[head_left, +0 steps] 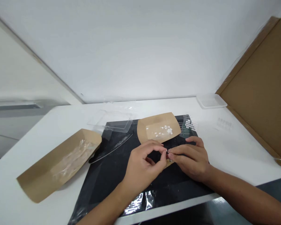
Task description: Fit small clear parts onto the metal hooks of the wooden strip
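Note:
My left hand [146, 164] and my right hand [189, 159] meet over a black mat [112, 181], fingertips almost touching. Thumb and index finger of each hand are pinched together. Whatever small item lies between the fingertips is too small and too covered to name. Below the fingers shows a bit of a yellowish-tan piece [170, 163], mostly hidden. Just beyond my hands sits a brown paper tray [144, 123] with several small white pieces [169, 130] in it.
At the left stands a longer brown paper tray [41, 168] with clear plastic packets [76, 156]. A sheet of white dots [191, 125] lies right of the smaller tray. Clear plastic sheets [114, 120] and a shallow translucent tray [212, 101] are farther back. A cardboard panel [259, 84] borders the right.

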A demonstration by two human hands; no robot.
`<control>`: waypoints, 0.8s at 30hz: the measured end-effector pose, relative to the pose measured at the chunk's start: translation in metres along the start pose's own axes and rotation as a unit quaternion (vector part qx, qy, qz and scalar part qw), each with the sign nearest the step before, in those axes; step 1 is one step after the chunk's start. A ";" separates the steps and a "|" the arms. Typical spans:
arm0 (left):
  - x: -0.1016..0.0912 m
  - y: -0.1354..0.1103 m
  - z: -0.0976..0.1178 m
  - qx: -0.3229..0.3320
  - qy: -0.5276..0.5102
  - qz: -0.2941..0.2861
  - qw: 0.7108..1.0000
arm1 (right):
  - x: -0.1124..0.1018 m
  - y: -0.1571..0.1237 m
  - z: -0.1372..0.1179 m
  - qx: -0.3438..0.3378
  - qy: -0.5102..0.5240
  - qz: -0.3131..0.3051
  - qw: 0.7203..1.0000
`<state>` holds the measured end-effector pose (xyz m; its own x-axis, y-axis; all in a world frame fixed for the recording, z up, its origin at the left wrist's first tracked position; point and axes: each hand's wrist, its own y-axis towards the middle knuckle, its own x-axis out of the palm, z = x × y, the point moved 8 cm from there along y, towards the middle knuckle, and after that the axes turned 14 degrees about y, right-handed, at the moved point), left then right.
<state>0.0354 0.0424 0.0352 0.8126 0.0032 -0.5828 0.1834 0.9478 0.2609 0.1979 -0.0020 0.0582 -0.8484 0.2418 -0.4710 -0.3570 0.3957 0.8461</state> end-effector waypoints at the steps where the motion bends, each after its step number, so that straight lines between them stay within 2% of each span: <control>1: -0.001 0.000 0.000 0.003 0.001 0.001 1.000 | 0.000 0.001 0.001 0.006 0.005 0.004 1.000; 16: -0.001 0.000 0.009 0.071 0.010 -0.012 0.997 | -0.004 0.005 0.005 0.015 0.042 0.007 0.999; 24: -0.007 -0.004 0.022 0.165 0.055 0.035 0.984 | -0.003 0.004 -0.008 -0.037 0.003 -0.037 0.999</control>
<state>0.0415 0.0318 0.0552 0.7685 0.1160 -0.6293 0.3131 0.7895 0.5279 0.1961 -0.0083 0.0656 -0.8213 0.2089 -0.5309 -0.4459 0.3454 0.8258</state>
